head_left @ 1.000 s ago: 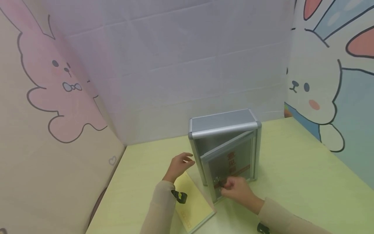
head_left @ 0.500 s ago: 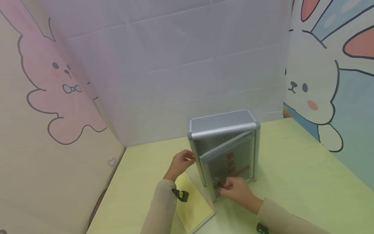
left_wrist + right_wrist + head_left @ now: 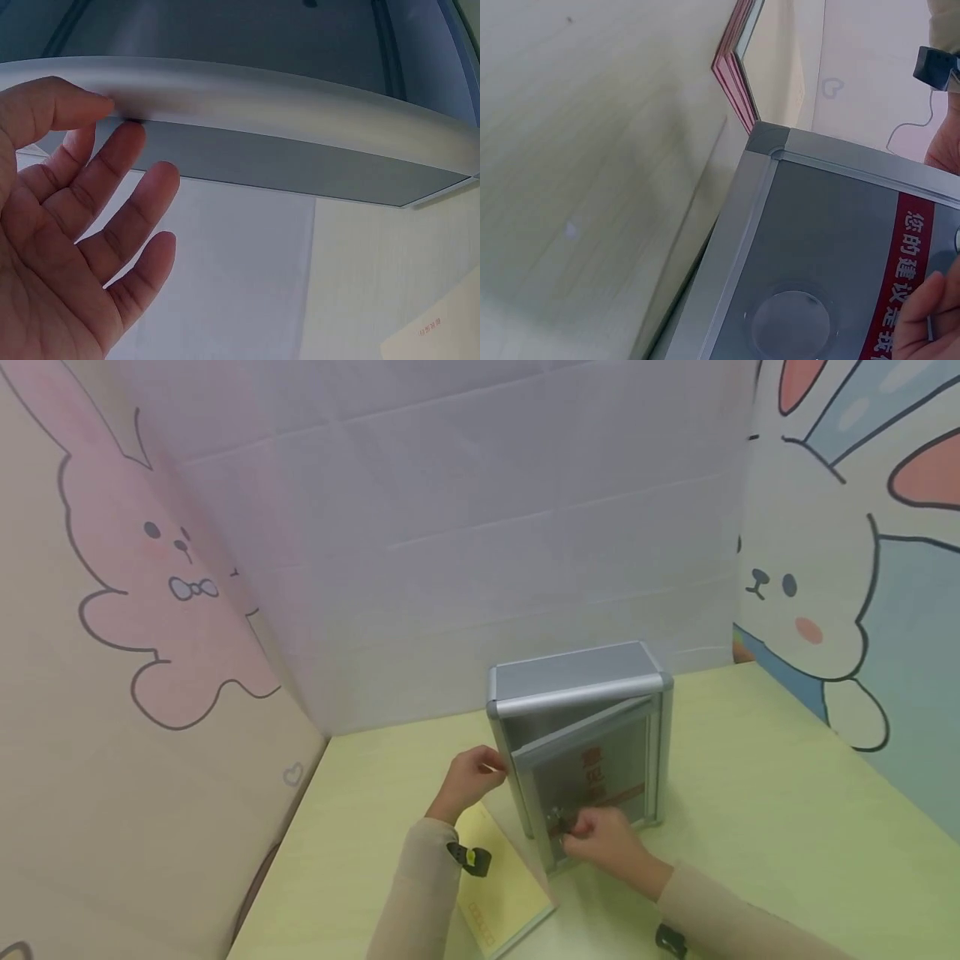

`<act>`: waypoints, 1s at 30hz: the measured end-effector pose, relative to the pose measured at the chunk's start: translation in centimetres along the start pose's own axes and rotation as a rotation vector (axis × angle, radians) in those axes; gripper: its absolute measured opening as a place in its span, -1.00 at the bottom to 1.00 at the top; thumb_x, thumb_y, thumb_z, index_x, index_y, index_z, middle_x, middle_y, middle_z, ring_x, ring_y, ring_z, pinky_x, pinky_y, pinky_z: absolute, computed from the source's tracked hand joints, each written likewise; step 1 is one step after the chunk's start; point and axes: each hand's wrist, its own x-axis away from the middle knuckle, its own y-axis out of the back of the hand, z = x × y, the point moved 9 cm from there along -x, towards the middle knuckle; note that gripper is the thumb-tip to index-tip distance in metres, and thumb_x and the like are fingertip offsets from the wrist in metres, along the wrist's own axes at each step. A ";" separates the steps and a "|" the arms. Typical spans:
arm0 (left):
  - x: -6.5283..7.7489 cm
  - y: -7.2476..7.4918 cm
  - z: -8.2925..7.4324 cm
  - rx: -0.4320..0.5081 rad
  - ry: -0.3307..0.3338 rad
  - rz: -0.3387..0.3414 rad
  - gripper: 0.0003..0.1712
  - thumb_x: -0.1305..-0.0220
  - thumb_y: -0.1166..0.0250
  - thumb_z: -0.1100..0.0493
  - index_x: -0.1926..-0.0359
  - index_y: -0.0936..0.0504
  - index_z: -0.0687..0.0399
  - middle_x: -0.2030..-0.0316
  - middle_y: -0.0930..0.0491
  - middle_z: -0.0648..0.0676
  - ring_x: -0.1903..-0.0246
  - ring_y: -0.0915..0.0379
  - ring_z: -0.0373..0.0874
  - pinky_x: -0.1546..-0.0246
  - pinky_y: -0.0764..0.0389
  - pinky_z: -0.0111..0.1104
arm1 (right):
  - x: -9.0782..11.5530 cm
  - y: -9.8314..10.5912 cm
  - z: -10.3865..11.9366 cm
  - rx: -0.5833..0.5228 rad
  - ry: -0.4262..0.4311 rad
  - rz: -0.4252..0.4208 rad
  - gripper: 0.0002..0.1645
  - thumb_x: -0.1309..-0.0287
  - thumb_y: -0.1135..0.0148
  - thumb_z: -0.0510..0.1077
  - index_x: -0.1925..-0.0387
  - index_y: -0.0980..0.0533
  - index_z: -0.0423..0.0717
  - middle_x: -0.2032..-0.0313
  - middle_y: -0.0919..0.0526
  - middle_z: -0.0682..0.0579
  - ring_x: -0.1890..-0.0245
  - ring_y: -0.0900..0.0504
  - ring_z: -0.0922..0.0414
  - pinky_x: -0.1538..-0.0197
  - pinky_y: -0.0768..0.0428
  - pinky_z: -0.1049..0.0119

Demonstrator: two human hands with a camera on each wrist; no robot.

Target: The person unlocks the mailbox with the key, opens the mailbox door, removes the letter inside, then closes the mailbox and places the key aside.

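A grey metal suggestion box with silver edges stands on the table, its hinged front door ajar. My left hand is at the box's left edge. In the left wrist view, the thumb and a fingertip of that hand touch the rounded silver rim, the other fingers loosely bent. With thumb and fingers my right hand pinches a small key at the door's lock. The right wrist view shows red lettering and a round disc on the door; the key is mostly hidden there.
A flat yellow paper stack with a row of small orange marks lies in front of the box, partly under my left forearm. The pale table extends to both sides. Fabric walls with rabbit drawings enclose it.
My left hand has moved slightly right and up, from beside the box to its left edge. The door has swung slightly inward; my right hand stays at the lock.
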 end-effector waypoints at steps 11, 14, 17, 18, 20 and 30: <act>0.0 -0.1 0.4 0.005 0.050 0.014 -0.84 -0.06 -0.38 0.32 0.33 -0.59 0.29 0.33 -0.64 0.12 0.35 -0.59 -0.07 0.35 -0.55 -0.34 | -0.9 -0.3 0.1 0.010 -0.022 0.009 -0.78 0.20 -0.27 -0.25 0.73 -0.39 -0.14 0.73 -0.39 0.22 0.73 -0.20 0.40 0.65 -0.28 0.46; 0.0 -0.2 0.6 -0.002 0.057 0.011 -0.85 -0.06 -0.39 0.32 0.34 -0.59 0.27 0.34 -0.64 0.11 0.36 -0.59 -0.09 0.36 -0.55 -0.34 | -1.1 -0.4 0.0 0.011 -0.051 0.012 -0.78 0.19 -0.28 -0.26 0.73 -0.39 -0.13 0.73 -0.38 0.21 0.73 -0.20 0.39 0.64 -0.28 0.46; 0.0 -0.2 0.6 -0.008 0.062 0.009 -0.84 -0.06 -0.39 0.31 0.35 -0.59 0.26 0.34 -0.65 0.11 0.38 -0.59 -0.11 0.37 -0.54 -0.34 | -1.3 -0.5 -0.2 0.017 -0.089 0.009 -0.76 0.19 -0.28 -0.26 0.73 -0.37 -0.12 0.73 -0.37 0.21 0.73 -0.21 0.37 0.64 -0.28 0.46; 0.0 -0.2 0.6 -0.010 0.065 0.008 -0.84 -0.06 -0.39 0.31 0.35 -0.59 0.26 0.34 -0.65 0.12 0.39 -0.58 -0.12 0.37 -0.54 -0.34 | -1.4 -0.5 -0.2 0.018 -0.101 0.006 -0.76 0.19 -0.28 -0.26 0.74 -0.37 -0.11 0.73 -0.37 0.20 0.73 -0.22 0.36 0.63 -0.28 0.45; 0.0 -0.2 0.6 -0.013 0.067 0.007 -0.84 -0.05 -0.40 0.30 0.35 -0.58 0.26 0.35 -0.65 0.12 0.40 -0.58 -0.13 0.38 -0.53 -0.34 | -1.5 -0.5 -0.2 0.020 -0.116 -0.003 -0.77 0.21 -0.27 -0.26 0.74 -0.37 -0.12 0.74 -0.38 0.19 0.73 -0.23 0.35 0.63 -0.30 0.44; -0.1 -0.2 0.9 0.003 0.066 -0.016 -0.81 -0.03 -0.41 0.29 0.35 -0.59 0.27 0.36 -0.66 0.12 0.43 -0.58 -0.13 0.40 -0.53 -0.34 | -2.2 -0.8 -0.3 0.011 -0.163 -0.019 -0.78 0.23 -0.23 -0.30 0.77 -0.37 -0.12 0.77 -0.34 0.19 0.73 -0.23 0.30 0.63 -0.27 0.43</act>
